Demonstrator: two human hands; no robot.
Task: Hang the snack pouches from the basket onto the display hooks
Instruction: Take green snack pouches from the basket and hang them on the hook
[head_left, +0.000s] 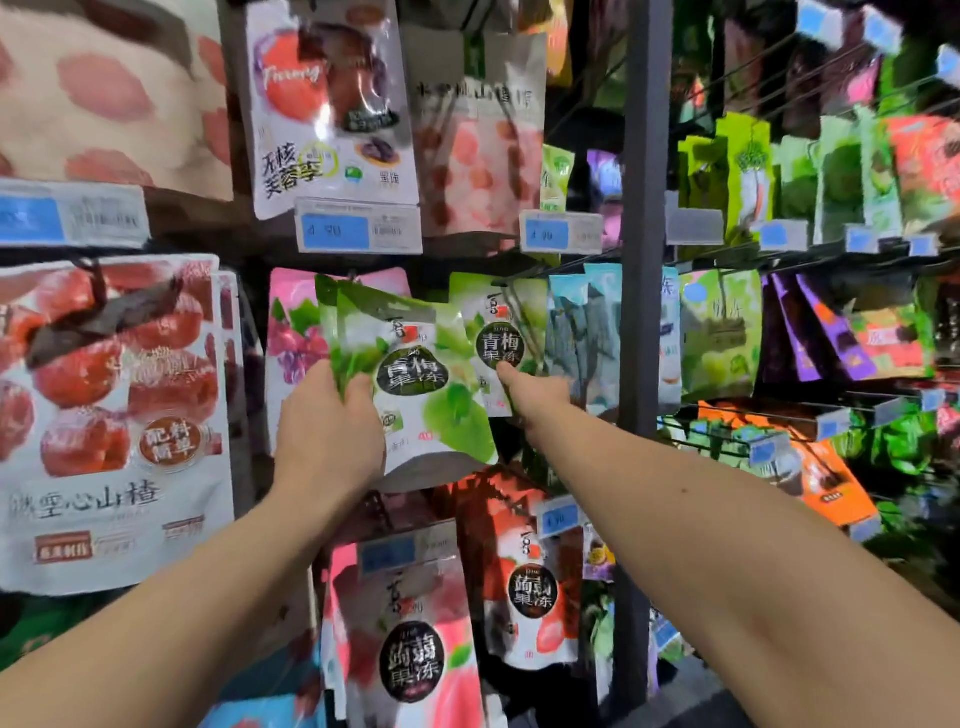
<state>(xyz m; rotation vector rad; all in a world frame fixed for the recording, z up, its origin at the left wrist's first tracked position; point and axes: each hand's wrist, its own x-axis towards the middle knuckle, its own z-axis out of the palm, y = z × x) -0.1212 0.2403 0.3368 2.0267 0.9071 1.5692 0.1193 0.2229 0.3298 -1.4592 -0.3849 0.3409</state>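
Observation:
My left hand (332, 421) grips a stack of green plum-jelly pouches (415, 374) by their left edge, held tilted in front of the display rack. Just to the right, a matching green pouch (498, 338) hangs on a wire display hook (519, 306). My right hand (530, 389) reaches to that hanging pouch, and its fingertips touch the lower part of the pouch. The basket is out of view.
Hanging snack pouches fill the rack: a pink pouch (291, 338) behind the held stack, red-and-white hawthorn bags (109, 415) on the left, peach jelly pouches (410, 634) below. A dark upright post (641, 260) splits the rack; blue price tags (358, 226) stick out from the hook ends.

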